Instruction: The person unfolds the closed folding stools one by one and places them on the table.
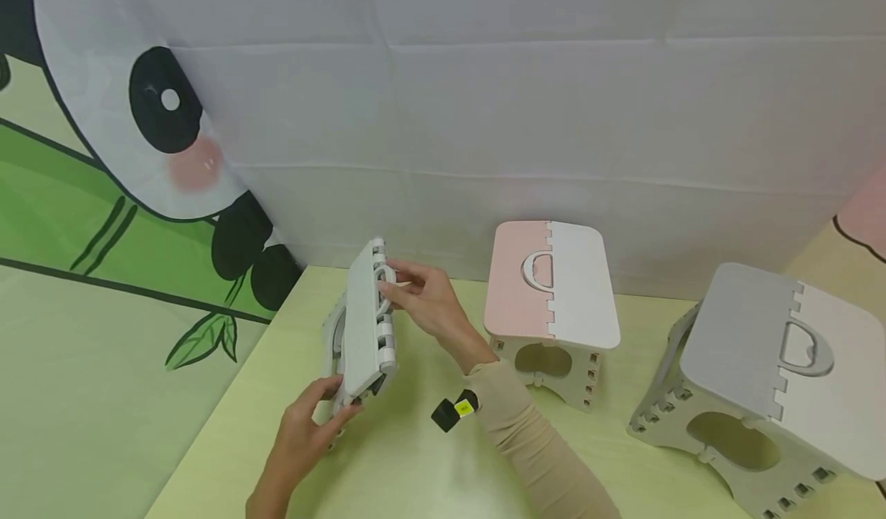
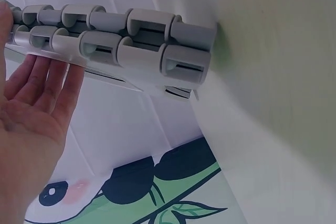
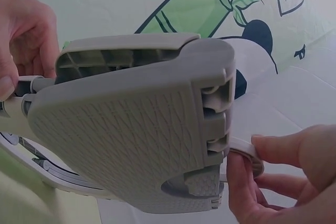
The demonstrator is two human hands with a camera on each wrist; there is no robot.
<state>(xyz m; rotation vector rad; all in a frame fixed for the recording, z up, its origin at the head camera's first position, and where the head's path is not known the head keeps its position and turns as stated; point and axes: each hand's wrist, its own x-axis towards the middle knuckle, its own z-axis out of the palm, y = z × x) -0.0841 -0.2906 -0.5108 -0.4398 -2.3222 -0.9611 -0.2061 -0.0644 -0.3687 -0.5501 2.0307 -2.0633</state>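
Note:
A partly folded white and grey folding stool [image 1: 361,319] stands on edge at the left of the table, its hinge knuckles towards the right. My right hand [image 1: 432,300] pinches the stool's carry handle [image 3: 247,153] between thumb and fingers, which the right wrist view shows up close. Lower down, my left hand [image 1: 304,427] grips the near end of the stool, thumb on one side and fingers on the other. In the left wrist view the fingers [image 2: 65,90] lie against its underside, below a row of hinge knuckles [image 2: 147,45].
An unfolded pink and white stool [image 1: 515,288] stands right of the hands. Farther right is a larger grey and white one [image 1: 737,342]. Behind the pale table [image 1: 415,465] hangs a white cloth [image 1: 484,111] with a cartoon print. A small black device [image 1: 450,411] sits at the right wrist.

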